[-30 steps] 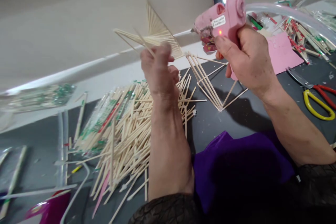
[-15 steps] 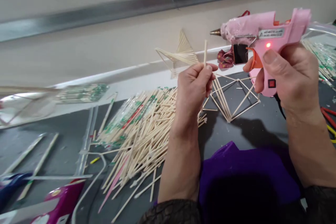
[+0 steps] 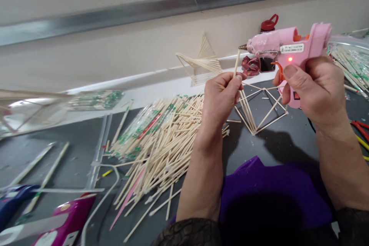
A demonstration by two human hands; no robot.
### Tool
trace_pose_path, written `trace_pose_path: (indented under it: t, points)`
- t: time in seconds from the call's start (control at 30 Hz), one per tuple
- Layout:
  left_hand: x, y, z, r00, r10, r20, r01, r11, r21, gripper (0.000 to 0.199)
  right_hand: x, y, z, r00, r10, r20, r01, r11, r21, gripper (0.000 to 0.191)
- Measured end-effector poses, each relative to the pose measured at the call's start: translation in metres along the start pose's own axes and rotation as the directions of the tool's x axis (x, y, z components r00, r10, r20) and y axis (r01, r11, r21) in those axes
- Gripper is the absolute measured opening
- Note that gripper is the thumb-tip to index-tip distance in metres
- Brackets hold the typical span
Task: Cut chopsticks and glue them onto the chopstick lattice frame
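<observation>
In the head view, the left hand (image 3: pixel 220 94) has its thumb and fingers pinched on a thin wooden stick (image 3: pixel 236 62), which rises from them with its lower end hidden in the grip. The right hand (image 3: pixel 318 84) has its fingers wrapped around the handle of a pink glue gun (image 3: pixel 266 41), and its nozzle (image 3: pixel 243 47) is at the stick's tip, above the left fingers (whether they touch is hard to tell). Just below the left fingers, a stick frame (image 3: pixel 269 123) stands on the grey surface (image 3: pixel 276 153), partly covered by that hand. Left of those fingers lies a heap of sticks (image 3: pixel 164 153), partly behind the forearm. Beyond the right fingers, red and yellow handles (image 3: pixel 360 126) are cut off by the picture's edge.
</observation>
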State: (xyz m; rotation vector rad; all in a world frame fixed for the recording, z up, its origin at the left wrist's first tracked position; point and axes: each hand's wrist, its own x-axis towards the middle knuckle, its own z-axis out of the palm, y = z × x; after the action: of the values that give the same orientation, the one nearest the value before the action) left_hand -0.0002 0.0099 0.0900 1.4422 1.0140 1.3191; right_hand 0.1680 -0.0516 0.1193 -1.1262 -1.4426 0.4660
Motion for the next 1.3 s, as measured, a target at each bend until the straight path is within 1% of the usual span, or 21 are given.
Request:
trace_pose_path:
  t: [0.13,0.23,0.4,0.67,0.77,0.9,1.0,1.1,1.2,1.3]
  points:
    - [0.000,0.000,0.001,1.000,0.003,0.009,-0.003,1.000,0.002,0.013,0.002,0.002,0.000,1.000,-0.022,0.017,0.022,1.000,0.010,0.019]
    - [-0.001,0.002,0.001,1.000,0.006,0.005,-0.006,1.000,0.009,0.013,0.003,0.004,0.000,0.999,-0.041,0.029,0.042,0.999,-0.027,0.017]
    - [-0.001,0.002,0.002,1.000,0.006,0.010,-0.006,1.000,0.012,0.017,0.004,0.005,0.000,0.997,-0.046,0.061,0.050,0.996,-0.071,0.022]
    - [0.000,0.001,0.002,1.000,0.010,0.001,-0.010,1.000,-0.002,0.018,0.004,0.006,0.000,0.997,-0.063,0.044,0.066,0.997,-0.052,0.023]
    - [0.001,0.000,0.001,1.000,0.013,0.006,-0.013,1.000,-0.005,0.017,0.004,0.007,0.000,0.999,-0.045,0.030,0.047,0.997,-0.061,0.022]
    - [0.001,-0.001,0.001,1.000,0.016,0.008,-0.016,1.000,-0.027,0.017,0.004,0.006,0.000,0.999,-0.028,0.017,0.029,0.996,-0.082,0.018]
    - [0.002,-0.001,0.000,1.000,0.023,0.005,-0.022,0.998,-0.056,0.017,0.004,0.007,0.000,0.998,-0.064,0.021,0.066,0.994,-0.085,0.019]
    - [0.003,0.001,-0.002,0.998,0.054,-0.030,-0.058,0.989,-0.134,0.015,0.004,0.009,0.000,0.995,-0.100,0.024,0.102,0.990,-0.100,0.021]
    - [0.002,0.005,-0.005,0.991,0.118,-0.056,-0.129,0.958,-0.256,0.015,0.005,0.011,-0.004,0.994,-0.102,-0.028,0.099,0.991,-0.088,0.021]
    - [0.001,0.010,-0.008,0.986,0.159,-0.046,-0.164,0.915,-0.368,0.018,0.008,0.015,-0.017,0.985,-0.061,-0.164,0.067,0.997,0.028,0.017]
